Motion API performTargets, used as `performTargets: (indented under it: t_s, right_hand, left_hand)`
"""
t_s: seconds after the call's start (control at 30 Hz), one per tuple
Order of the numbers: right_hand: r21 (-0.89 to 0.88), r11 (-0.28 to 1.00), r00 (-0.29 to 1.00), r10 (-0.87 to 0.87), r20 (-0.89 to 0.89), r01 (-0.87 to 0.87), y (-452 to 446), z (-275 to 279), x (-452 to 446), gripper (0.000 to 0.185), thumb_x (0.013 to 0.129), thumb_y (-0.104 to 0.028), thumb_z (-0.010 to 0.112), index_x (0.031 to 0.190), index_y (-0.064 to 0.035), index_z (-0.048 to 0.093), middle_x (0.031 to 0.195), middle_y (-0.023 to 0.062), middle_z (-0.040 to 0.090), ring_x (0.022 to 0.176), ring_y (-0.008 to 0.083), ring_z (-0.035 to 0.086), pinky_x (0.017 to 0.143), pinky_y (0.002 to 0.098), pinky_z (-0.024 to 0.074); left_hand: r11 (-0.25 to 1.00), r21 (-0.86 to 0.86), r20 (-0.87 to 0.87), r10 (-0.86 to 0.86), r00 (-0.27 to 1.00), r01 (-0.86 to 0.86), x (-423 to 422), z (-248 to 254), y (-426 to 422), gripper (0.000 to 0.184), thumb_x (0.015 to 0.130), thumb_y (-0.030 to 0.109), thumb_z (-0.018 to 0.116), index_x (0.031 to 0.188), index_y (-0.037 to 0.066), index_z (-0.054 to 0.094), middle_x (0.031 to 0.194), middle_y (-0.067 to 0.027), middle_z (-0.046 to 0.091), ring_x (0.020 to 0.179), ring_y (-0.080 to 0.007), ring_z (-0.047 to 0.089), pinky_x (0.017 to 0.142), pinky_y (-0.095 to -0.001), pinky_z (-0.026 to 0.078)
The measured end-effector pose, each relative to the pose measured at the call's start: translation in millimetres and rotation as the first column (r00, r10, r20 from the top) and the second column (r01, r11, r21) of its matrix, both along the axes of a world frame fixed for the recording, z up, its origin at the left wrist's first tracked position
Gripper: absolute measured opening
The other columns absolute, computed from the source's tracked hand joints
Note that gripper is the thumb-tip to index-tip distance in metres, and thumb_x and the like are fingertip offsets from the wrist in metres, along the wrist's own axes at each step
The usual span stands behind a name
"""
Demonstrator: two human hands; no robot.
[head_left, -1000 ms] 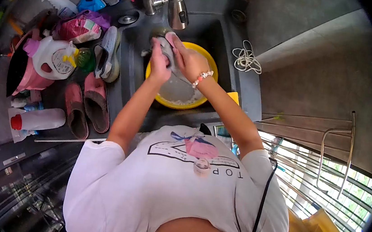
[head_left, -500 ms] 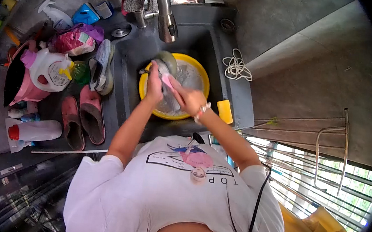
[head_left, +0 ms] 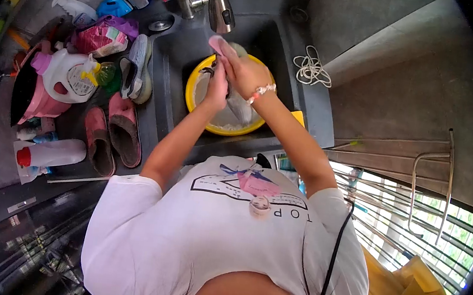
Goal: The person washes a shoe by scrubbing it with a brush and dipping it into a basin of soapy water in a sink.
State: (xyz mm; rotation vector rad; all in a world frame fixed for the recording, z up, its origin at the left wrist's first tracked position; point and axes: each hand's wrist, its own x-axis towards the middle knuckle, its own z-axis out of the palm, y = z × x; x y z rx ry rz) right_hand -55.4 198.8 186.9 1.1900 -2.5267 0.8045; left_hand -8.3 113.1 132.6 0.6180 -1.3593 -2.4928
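A yellow basin with cloudy, sudsy water stands in the dark sink. Over it, my left hand is closed on a greyish shoe-like item, whose shape is partly hidden by my hands. My right hand, with a beaded bracelet at the wrist, grips a pink brush-like thing against that item. Motion blurs its outline. Just above my hands hangs the metal faucet.
On the left counter are pink slippers, a grey shoe, a white jug, a white bottle with a red cap and a pink bag. Right of the sink lie a coiled white cord and a yellow block.
The view has shifted, so the sink sits higher. My right hand and the pink thing have moved up along the item, towards the faucet, since half a second ago.
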Motion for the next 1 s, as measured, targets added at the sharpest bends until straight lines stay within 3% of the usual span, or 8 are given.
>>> performTargets:
  t_s: [0.2, 0.33, 0.47, 0.53, 0.63, 0.8, 0.93, 1.0]
  right_hand:
    - [0.028, 0.989, 0.948, 0.13, 0.29, -0.144, 75, -42, 45, 0.048, 0.086, -0.033, 0.054, 0.132, -0.021, 0.043, 0.074, 0.0197, 0.062, 0.064, 0.0361, 0.061, 0.056, 0.0413, 0.0493]
    - [-0.449, 0.879, 0.902, 0.055, 0.429, 0.16, 66, -41, 24, 0.056, 0.078, -0.036, 0.067, 0.126, -0.0121, 0.05, 0.09, 0.0178, 0.063, 0.073, 0.0298, 0.062, 0.065, 0.0363, 0.0488]
    - [-0.249, 0.967, 0.995, -0.032, 0.092, 0.054, 50, -28, -22, 0.062, 0.068, -0.037, 0.076, 0.114, -0.0001, 0.054, 0.083, 0.0093, 0.057, 0.076, 0.0231, 0.056, 0.07, 0.0318, 0.0461]
    - [-0.243, 0.964, 0.252, 0.211, 0.944, 0.105, 49, -9, -35, 0.059, 0.067, -0.036, 0.077, 0.11, -0.0012, 0.056, 0.08, 0.0051, 0.057, 0.075, 0.0187, 0.057, 0.071, 0.03, 0.0461]
    - [-0.33, 0.936, 0.395, 0.258, 0.882, 0.125, 37, -25, -30, 0.053, 0.066, -0.035, 0.078, 0.101, -0.0026, 0.057, 0.085, 0.0058, 0.061, 0.079, 0.0161, 0.058, 0.073, 0.0285, 0.0458]
    - [-0.31, 0.94, 0.639, 0.153, 0.754, 0.141, 26, -57, -32, 0.068, 0.064, -0.038, 0.079, 0.115, -0.0012, 0.051, 0.096, 0.0096, 0.061, 0.087, 0.0191, 0.058, 0.079, 0.0309, 0.0454]
    - [-0.527, 0.85, 0.401, 0.491, 0.774, -0.024, 37, -35, -28, 0.081, 0.058, -0.025, 0.085, 0.124, -0.002, 0.042, 0.108, 0.0066, 0.056, 0.094, 0.0165, 0.054, 0.083, 0.0303, 0.0444]
    - [-0.539, 0.842, 0.275, 0.522, 0.807, -0.018, 39, -59, -32, 0.083, 0.056, -0.017, 0.085, 0.124, -0.003, 0.041, 0.107, 0.0051, 0.054, 0.096, 0.0154, 0.052, 0.085, 0.03, 0.0436]
  left_hand:
    - [0.953, 0.303, 0.022, -0.028, 0.999, 0.02, 6, -33, -27, 0.05, 0.093, 0.047, 0.039, 0.119, 0.006, 0.052, 0.116, -0.0061, 0.057, 0.105, -0.0197, 0.054, 0.091, -0.0331, 0.042]
    - [0.956, -0.136, 0.012, -0.262, 0.965, 0.261, 11, -30, -46, 0.05, 0.09, 0.04, 0.049, 0.118, -0.002, 0.053, 0.116, -0.0061, 0.056, 0.107, -0.0157, 0.051, 0.092, -0.0294, 0.038]
    - [0.719, -0.46, 0.12, -0.53, 0.839, 0.52, 17, 8, -49, 0.044, 0.078, 0.026, 0.066, 0.112, 0.001, 0.057, 0.107, -0.0046, 0.059, 0.1, -0.0166, 0.053, 0.088, -0.0287, 0.04]
    - [0.611, -0.624, 0.056, -0.587, 0.808, 0.487, 14, 16, -57, 0.044, 0.073, 0.02, 0.068, 0.111, 0.002, 0.056, 0.102, -0.0054, 0.06, 0.097, -0.0182, 0.054, 0.086, -0.0285, 0.041]
    - [0.68, -0.551, -0.04, -0.6, 0.799, 0.483, 16, 14, -63, 0.044, 0.071, 0.013, 0.067, 0.111, 0.002, 0.054, 0.098, -0.0054, 0.059, 0.094, -0.0177, 0.056, 0.084, -0.029, 0.042]
    - [0.815, 0.309, 0.074, -0.535, 0.842, 0.491, 6, -13, -75, 0.03, 0.08, 0.017, 0.058, 0.106, 0.003, 0.059, 0.105, -0.0096, 0.062, 0.099, -0.0229, 0.058, 0.087, -0.0368, 0.045]
    - [0.611, -0.381, 0.145, -0.702, 0.697, 0.694, 14, 20, -73, 0.036, 0.078, 0.021, 0.058, 0.109, 0.002, 0.058, 0.103, -0.0066, 0.061, 0.095, -0.0184, 0.057, 0.086, -0.0319, 0.043]
    - [0.577, -0.381, 0.146, -0.735, 0.663, 0.723, 12, 23, -75, 0.039, 0.077, 0.021, 0.059, 0.111, 0.001, 0.058, 0.103, -0.0053, 0.061, 0.094, -0.016, 0.056, 0.086, -0.0303, 0.042]
